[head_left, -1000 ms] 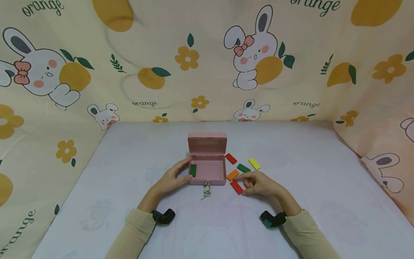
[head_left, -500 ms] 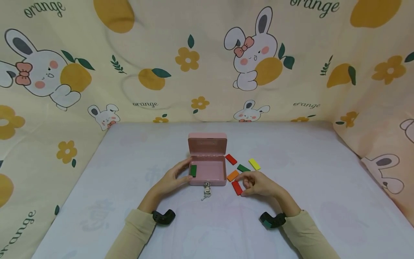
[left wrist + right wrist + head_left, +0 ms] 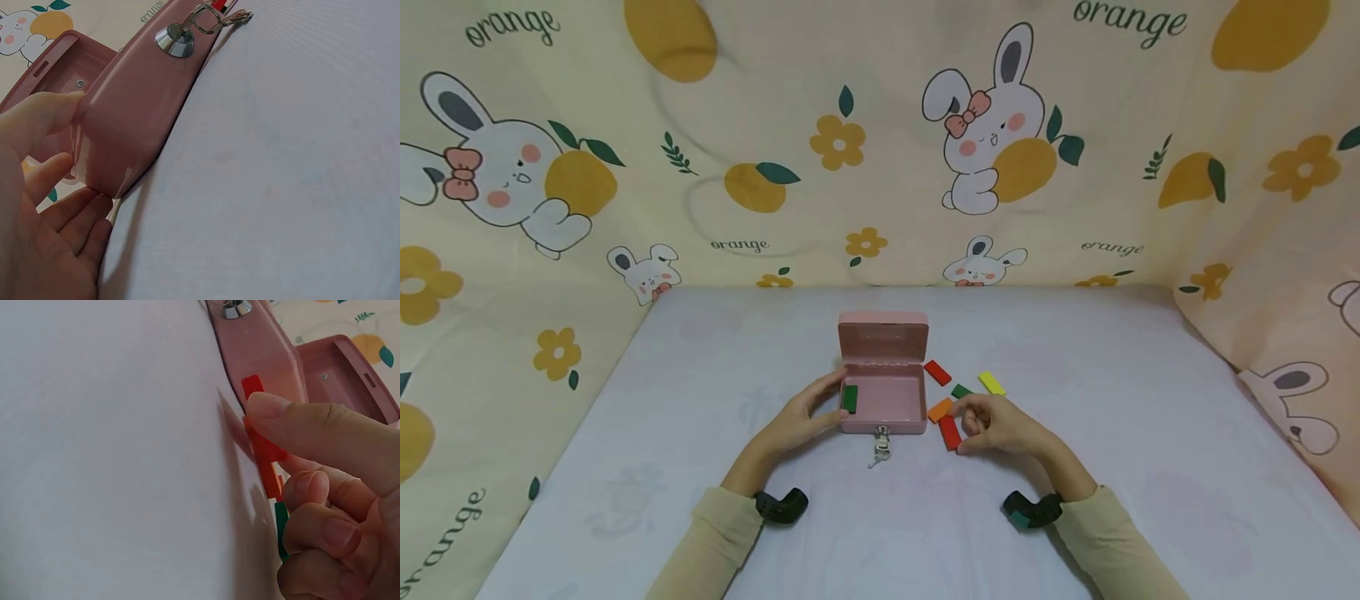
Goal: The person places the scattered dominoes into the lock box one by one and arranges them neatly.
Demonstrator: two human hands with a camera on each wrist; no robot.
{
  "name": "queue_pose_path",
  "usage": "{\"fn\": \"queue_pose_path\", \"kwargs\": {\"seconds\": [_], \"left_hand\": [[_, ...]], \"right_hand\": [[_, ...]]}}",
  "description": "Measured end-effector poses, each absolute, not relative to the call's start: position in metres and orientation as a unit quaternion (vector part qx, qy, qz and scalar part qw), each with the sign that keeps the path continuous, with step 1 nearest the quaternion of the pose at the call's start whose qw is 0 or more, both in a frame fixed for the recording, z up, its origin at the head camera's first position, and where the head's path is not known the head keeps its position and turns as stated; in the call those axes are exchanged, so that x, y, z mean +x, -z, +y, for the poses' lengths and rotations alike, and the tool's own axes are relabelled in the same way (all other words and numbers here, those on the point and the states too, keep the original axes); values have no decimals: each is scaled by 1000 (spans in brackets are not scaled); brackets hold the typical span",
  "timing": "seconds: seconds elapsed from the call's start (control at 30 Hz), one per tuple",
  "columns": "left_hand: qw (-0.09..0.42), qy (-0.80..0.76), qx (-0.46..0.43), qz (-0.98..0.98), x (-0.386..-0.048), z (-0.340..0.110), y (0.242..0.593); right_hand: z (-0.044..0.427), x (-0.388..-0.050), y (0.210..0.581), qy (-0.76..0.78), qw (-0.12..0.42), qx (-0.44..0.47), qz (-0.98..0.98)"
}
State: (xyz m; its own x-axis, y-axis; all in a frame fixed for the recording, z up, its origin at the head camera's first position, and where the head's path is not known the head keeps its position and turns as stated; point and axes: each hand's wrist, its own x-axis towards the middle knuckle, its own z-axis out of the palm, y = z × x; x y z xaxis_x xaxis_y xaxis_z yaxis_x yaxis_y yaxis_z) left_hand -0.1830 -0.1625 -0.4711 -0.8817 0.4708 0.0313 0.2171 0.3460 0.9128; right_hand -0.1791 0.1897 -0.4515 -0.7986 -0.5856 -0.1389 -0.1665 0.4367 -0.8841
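Note:
A pink metal box (image 3: 889, 398) stands with its lid up and a green block (image 3: 850, 399) inside by the left wall. The left hand (image 3: 797, 425) grips the box's left side, thumb at the front left corner; in the left wrist view the fingers (image 3: 75, 215) lie along its end wall. Right of the box, the right hand (image 3: 1000, 429) pinches a red block (image 3: 950, 433) between thumb and index finger, the other fingers curled. In the right wrist view the thumb (image 3: 300, 415) covers part of that red block (image 3: 252, 386).
Beside the box lie an orange block (image 3: 940, 410), a second red block (image 3: 937, 372), a partly hidden green block (image 3: 961, 390) and a yellow block (image 3: 992, 382). Keys (image 3: 880, 456) hang from the front lock. A printed cloth (image 3: 895, 167) rises behind the table.
The red block at the right hand has turned slightly more upright in the view, and its far end has shifted right. The left hand stays on the box. The whole head view has shifted slightly.

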Motion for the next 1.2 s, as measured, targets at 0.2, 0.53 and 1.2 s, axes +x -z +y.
{"fn": "queue_pose_path", "kwargs": {"seconds": [0.2,0.53,1.2], "left_hand": [[118,-533,215,809,-184,-163,471],[112,-537,218,807,-184,-163,470],[126,-529,208,813,-183,-162,470]], "right_hand": [[187,-181,447,488,208,-238,814],[183,-187,439,489,183,-236,819],[168,-194,426,485,166,-236,826]]}}
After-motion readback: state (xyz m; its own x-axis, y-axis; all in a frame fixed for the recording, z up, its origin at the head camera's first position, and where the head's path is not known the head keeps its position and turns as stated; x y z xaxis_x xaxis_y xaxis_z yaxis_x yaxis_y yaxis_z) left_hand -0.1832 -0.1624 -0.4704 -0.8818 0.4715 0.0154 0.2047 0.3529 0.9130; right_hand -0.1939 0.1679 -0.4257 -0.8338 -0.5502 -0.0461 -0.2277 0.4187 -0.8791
